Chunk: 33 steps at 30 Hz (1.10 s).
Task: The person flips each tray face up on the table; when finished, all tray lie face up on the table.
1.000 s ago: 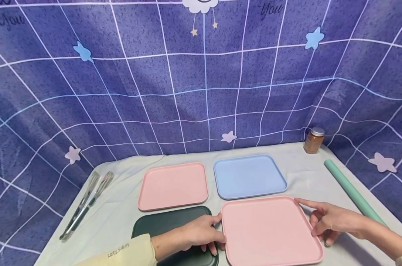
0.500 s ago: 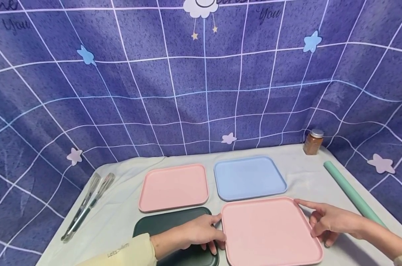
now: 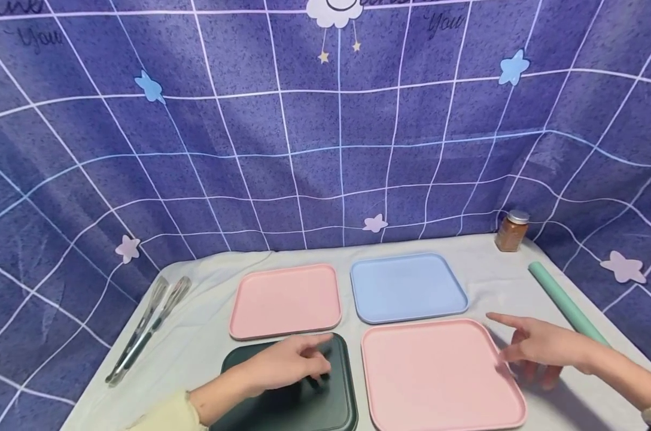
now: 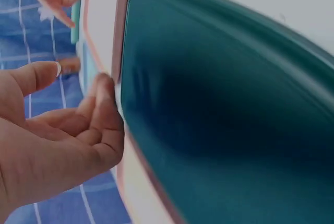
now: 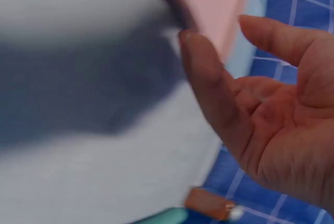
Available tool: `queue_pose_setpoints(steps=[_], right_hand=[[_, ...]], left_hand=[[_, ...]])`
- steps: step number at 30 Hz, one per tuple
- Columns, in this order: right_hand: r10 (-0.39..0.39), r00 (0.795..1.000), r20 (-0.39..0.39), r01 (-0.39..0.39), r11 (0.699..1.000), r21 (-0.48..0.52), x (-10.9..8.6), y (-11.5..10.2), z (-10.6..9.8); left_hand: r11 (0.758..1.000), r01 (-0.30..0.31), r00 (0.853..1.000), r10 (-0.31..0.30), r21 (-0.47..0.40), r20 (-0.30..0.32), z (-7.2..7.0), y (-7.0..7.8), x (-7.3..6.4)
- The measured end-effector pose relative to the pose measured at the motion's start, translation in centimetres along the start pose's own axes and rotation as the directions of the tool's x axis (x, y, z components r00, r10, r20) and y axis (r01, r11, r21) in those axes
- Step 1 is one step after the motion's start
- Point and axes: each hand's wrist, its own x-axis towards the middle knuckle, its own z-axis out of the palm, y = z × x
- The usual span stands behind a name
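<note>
My left hand [image 3: 288, 362] hovers over the dark green tray [image 3: 333, 404], fingers loose and nothing in them. In the left wrist view the same hand [image 4: 68, 135] is beside the rim of the green tray [image 4: 224, 104], thumb apart from the fingers. At the right side of the near pink tray [image 3: 441, 377] is my right hand [image 3: 546, 344], its index finger stretched out and its other fingers loosely bent. The right wrist view has that hand [image 5: 271, 104] with a fingertip close to a tray edge; whether it touches I cannot tell.
Behind lie a second pink tray [image 3: 285, 302] and a light blue tray [image 3: 408, 287]. Metal tongs [image 3: 148, 335] rest at the left. A brown-filled jar [image 3: 512, 232] with a silver lid stands at the back right, near a mint green roll [image 3: 568, 305]. A purple patterned cloth [image 3: 315, 126] hangs behind.
My left hand has let go of the near pink tray's left edge and moved left over the green tray. The right hand has loosened from the right edge; the pink tray stays in place.
</note>
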Motion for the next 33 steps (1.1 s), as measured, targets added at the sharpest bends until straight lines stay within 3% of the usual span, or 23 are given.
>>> queue_pose_setpoints(steps=[3, 7, 12, 16, 18, 22, 27, 29, 33], right_hand=[[0.003, 1.000, 0.006, -0.003, 1.000, -0.015, 0.1, -2.3, -0.2], [-0.086, 0.980, 0.180, 0.060, 0.988, 0.145, 0.8, -5.4, 1.1], [-0.174, 0.914, 0.366, 0.060, 0.951, 0.302, 2.6, -9.4, 5.5], [-0.189, 0.889, 0.417, 0.030, 0.933, 0.358, 4.3, -11.7, 9.6], [-0.175, 0.891, 0.418, 0.007, 0.928, 0.373, 5.0, -12.6, 11.5], [-0.127, 0.912, 0.390, -0.039, 0.919, 0.392, 6.0, -14.1, 14.2], [-0.053, 0.920, 0.389, -0.093, 0.933, 0.347, 7.2, -15.4, 15.7], [-0.030, 0.917, 0.399, -0.109, 0.941, 0.321, 7.6, -15.6, 15.8], [-0.008, 0.907, 0.420, -0.127, 0.948, 0.291, 8.1, -15.9, 16.1]], left_hand=[[0.998, -0.024, 0.997, 0.028, 0.057, -0.074, -1.6, -0.6, -1.7], [0.994, 0.002, 0.988, 0.014, 0.106, -0.152, -3.8, -2.0, -3.8], [0.973, 0.170, 0.971, -0.138, 0.155, -0.196, -6.3, -4.5, -6.4], [0.946, 0.293, 0.945, -0.266, 0.137, -0.189, -7.6, -6.4, -8.1], [0.943, 0.315, 0.938, -0.293, 0.107, -0.186, -7.9, -7.1, -8.9], [0.946, 0.312, 0.942, -0.296, 0.087, -0.159, -8.2, -8.4, -9.8], [0.938, 0.342, 0.937, -0.334, 0.059, -0.105, -8.0, -9.8, -10.3], [0.944, 0.327, 0.943, -0.324, 0.037, -0.072, -8.1, -10.3, -10.4], [0.973, 0.232, 0.973, -0.232, -0.008, -0.005, -8.1, -11.3, -10.8]])
